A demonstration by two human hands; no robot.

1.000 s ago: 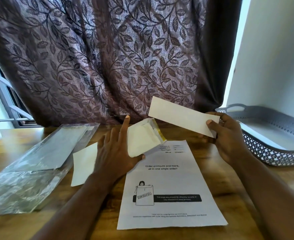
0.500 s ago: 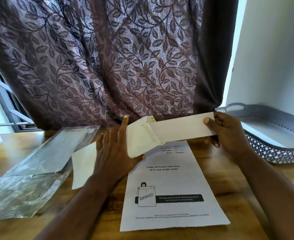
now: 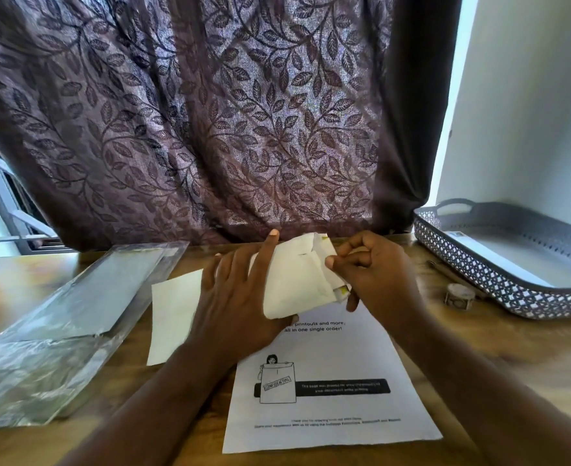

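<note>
A white envelope point(image 3: 294, 280) is lifted slightly off the wooden table, its open end facing right. My left hand point(image 3: 233, 297) holds it, fingers spread over the top and thumb underneath. My right hand point(image 3: 374, 274) is at the opening with curled fingers, pinching the end of a folded white paper point(image 3: 340, 286). Nearly all of that paper is hidden inside the envelope. A flat white paper edge point(image 3: 173, 314) sticks out to the left from under my left hand; I cannot tell if it belongs to the envelope.
A printed sheet point(image 3: 327, 381) lies flat below my hands. A clear plastic sleeve point(image 3: 58, 331) lies at the left. A grey perforated tray point(image 3: 499, 274) stands at the right, with a small tape roll point(image 3: 458, 295) and a pen point(image 3: 445, 272) beside it. A curtain point(image 3: 210, 129) hangs behind.
My right hand has moved left and pushed the folded paper from outside the envelope almost fully into it. My left hand has kept its hold on the envelope.
</note>
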